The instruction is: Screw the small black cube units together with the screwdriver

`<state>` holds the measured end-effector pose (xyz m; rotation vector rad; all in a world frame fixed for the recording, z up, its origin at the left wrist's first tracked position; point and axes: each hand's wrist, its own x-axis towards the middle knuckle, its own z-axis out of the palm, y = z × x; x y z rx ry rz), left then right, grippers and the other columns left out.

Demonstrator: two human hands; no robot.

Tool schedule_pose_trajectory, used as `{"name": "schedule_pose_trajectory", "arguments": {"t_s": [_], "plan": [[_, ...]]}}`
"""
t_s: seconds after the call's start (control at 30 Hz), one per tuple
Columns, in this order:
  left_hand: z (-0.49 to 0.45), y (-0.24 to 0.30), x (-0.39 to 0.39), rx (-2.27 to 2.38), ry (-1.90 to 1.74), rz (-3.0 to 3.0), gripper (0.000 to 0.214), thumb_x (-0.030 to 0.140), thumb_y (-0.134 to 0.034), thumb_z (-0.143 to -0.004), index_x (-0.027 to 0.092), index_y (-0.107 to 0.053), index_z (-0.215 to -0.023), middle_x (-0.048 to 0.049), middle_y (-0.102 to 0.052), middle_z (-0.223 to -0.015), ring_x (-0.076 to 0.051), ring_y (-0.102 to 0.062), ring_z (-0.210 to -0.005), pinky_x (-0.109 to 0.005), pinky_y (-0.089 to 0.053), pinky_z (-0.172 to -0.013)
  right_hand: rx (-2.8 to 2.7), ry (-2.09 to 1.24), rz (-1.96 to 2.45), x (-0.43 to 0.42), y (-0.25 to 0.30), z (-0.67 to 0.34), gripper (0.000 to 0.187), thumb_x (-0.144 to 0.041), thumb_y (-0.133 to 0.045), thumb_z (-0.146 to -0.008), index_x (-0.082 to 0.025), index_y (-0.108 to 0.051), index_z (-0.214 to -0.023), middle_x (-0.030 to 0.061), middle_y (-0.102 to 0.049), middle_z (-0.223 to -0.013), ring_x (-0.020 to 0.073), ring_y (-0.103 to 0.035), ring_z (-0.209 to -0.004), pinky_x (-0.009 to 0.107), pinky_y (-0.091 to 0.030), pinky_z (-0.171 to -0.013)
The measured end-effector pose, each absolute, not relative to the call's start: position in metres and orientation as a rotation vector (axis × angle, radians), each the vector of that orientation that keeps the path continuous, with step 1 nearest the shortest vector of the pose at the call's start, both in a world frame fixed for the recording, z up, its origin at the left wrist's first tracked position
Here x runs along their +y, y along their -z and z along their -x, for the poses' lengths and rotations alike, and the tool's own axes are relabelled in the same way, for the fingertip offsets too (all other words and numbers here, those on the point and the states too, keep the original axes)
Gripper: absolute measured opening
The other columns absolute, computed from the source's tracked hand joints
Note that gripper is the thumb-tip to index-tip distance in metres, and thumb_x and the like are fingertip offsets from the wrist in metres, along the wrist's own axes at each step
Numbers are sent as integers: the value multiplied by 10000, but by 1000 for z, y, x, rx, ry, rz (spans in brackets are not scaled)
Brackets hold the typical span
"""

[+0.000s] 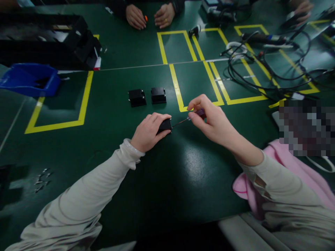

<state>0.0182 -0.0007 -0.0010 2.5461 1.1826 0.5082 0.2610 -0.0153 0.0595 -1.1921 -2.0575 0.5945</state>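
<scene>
On the green table my left hand (150, 130) is closed around a small black box (164, 126), its fingers along the top and the thumb on the near side. My right hand (209, 118) grips the dark purple handle of a screwdriver (180, 122). The thin shaft points left, and its tip meets the right end of the box near a small metal screw. Just beyond my left hand, two similar black boxes, one on the left (137, 97) and one on the right (158, 95), sit side by side with small screws at their ends.
Loose screws (42, 179) lie at the left. A blue bin (34, 80) and black racks (47, 42) stand far left. Black cables (272, 73) tangle at the right, above a pink cloth (274, 157). Another person's hands (150, 16) rest at the far edge. Yellow tape (86, 97) marks the table.
</scene>
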Motion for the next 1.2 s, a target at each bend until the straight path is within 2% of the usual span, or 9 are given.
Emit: {"name": "schedule_pose_trajectory", "arguments": {"t_s": [0.13, 0.33, 0.5, 0.63, 0.7, 0.9, 1.0, 1.07, 1.2], "plan": [[-19, 0, -1, 1188, -504, -2539, 426, 344, -582, -949, 187, -487, -1333, -121, -592, -1241, -290, -567, -1110, -448, -475, -966, -2076, -611, 1217, -15, -59, -262, 110, -299, -550, -949, -220, -508, -886, -34, -577, -695, 108, -548, -593, 245, -382, -573], [-18, 1, -1, 1185, -510, -2550, 427, 342, -584, -951, 173, -494, -1334, -122, -596, -1237, -287, -568, -1098, -447, -477, -965, -2060, -586, 1197, -16, -58, -261, 119, -181, -533, -905, -212, -513, -1018, -36, -575, -736, 112, -567, -630, 243, -408, -603], [-18, 2, -1, 1177, -518, -2555, 425, 347, -577, -956, 178, -490, -1337, -122, -596, -1236, -286, -569, -1091, -448, -481, -959, -2090, -590, 1227, -15, -59, -262, 130, -321, -535, -957, -216, -520, -882, -32, -584, -687, 111, -554, -592, 248, -375, -575], [-18, 1, -1, 1185, -510, -2554, 425, 346, -577, -954, 172, -496, -1333, -127, -597, -1232, -290, -571, -1081, -450, -483, -951, -2084, -584, 1193, -15, -59, -262, 24, -225, -520, -940, -214, -527, -960, -33, -571, -719, 108, -549, -611, 246, -393, -593], [-18, 1, -1, 1183, -512, -2550, 426, 345, -576, -953, 171, -496, -1334, -126, -597, -1229, -289, -570, -1079, -449, -482, -950, -2078, -579, 1182, -15, -58, -262, 96, -182, -514, -924, -218, -520, -1012, -37, -565, -735, 107, -549, -625, 247, -405, -609], [-18, 1, -1, 1176, -521, -2548, 424, 351, -575, -952, 180, -496, -1332, -121, -598, -1225, -287, -569, -1085, -445, -477, -952, -2104, -569, 1208, -14, -59, -262, 125, -313, -534, -960, -217, -518, -881, -37, -565, -685, 100, -524, -579, 244, -359, -570], [-18, 1, -1, 1177, -517, -2551, 426, 356, -573, -957, 172, -498, -1333, -122, -598, -1224, -287, -569, -1086, -443, -479, -952, -2102, -569, 1194, -15, -60, -262, 20, -233, -521, -941, -214, -522, -935, -40, -555, -694, 101, -526, -584, 243, -378, -583], [-18, 1, -1, 1180, -512, -2553, 425, 358, -569, -960, 171, -497, -1334, -123, -597, -1228, -286, -567, -1085, -445, -479, -952, -2088, -569, 1186, -16, -60, -261, 86, -179, -511, -919, -213, -519, -998, -39, -555, -715, 107, -544, -613, 243, -401, -606], [-18, 1, -1, 1183, -509, -2553, 427, 352, -575, -955, 183, -491, -1337, -120, -595, -1236, -287, -565, -1091, -449, -476, -961, -2079, -556, 1206, -15, -59, -261, 24, -244, -531, -937, -222, -523, -934, -38, -562, -704, 107, -539, -605, 245, -386, -593]]}}
